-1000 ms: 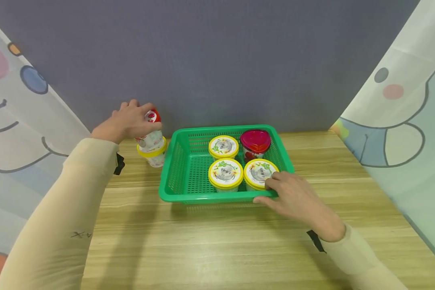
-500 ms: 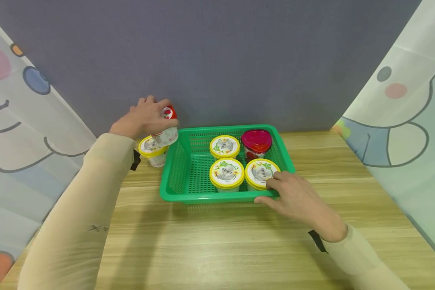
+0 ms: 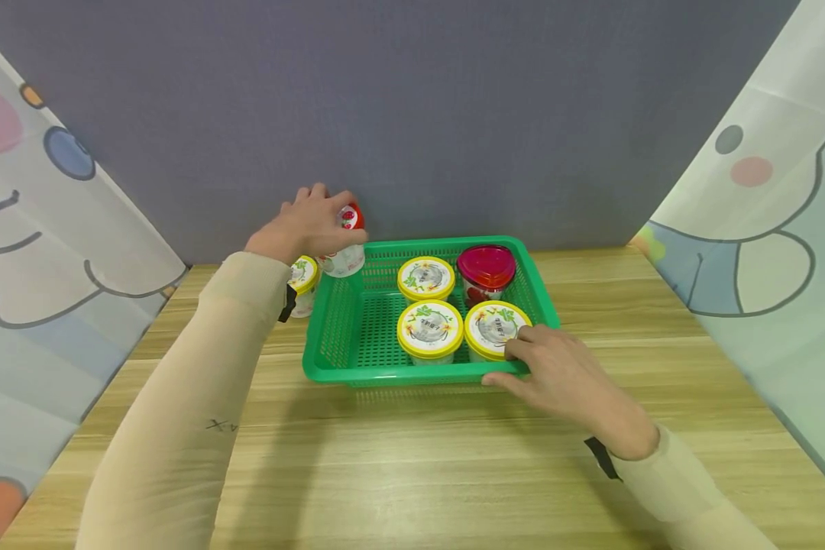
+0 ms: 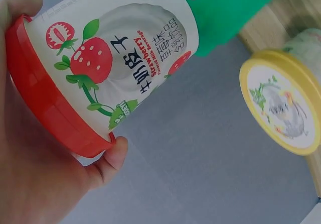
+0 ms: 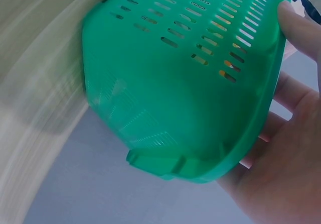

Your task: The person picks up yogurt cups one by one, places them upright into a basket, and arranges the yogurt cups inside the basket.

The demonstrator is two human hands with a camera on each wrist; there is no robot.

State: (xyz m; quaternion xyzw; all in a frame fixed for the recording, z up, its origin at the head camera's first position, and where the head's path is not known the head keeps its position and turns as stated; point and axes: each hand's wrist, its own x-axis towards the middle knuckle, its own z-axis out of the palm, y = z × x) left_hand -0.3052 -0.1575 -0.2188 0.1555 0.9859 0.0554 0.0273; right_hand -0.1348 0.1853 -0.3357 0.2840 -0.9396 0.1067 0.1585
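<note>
My left hand [image 3: 309, 225] grips a white strawberry milk cup [image 4: 118, 53] by its red lid, with fingers and thumb around the lid's edge. In the head view this cup hangs over the back left corner of a green plastic basket [image 3: 385, 373]. My right hand [image 3: 557, 374] holds the basket's rim near the front right corner, thumb outside and fingers over the rim. Inside the basket stand three yellow-lidded cups, the back one [image 3: 426, 278], the front left one [image 3: 430, 330] and the front right one [image 3: 493, 327]. Behind the last is a cup with a dark pink lid [image 3: 486, 266].
Another yellow-lidded cup [image 3: 305, 281] stands on the wooden table [image 3: 412, 473] left of the basket, partly hidden by my left wrist. A grey partition [image 3: 412, 114] rises right behind the basket. Printed cartoon panels flank the table on both sides.
My left hand has lifted the strawberry cup off the yellow-lidded cup at the left and carried it right, to the basket's back left corner. The right hand has stayed on the rim.
</note>
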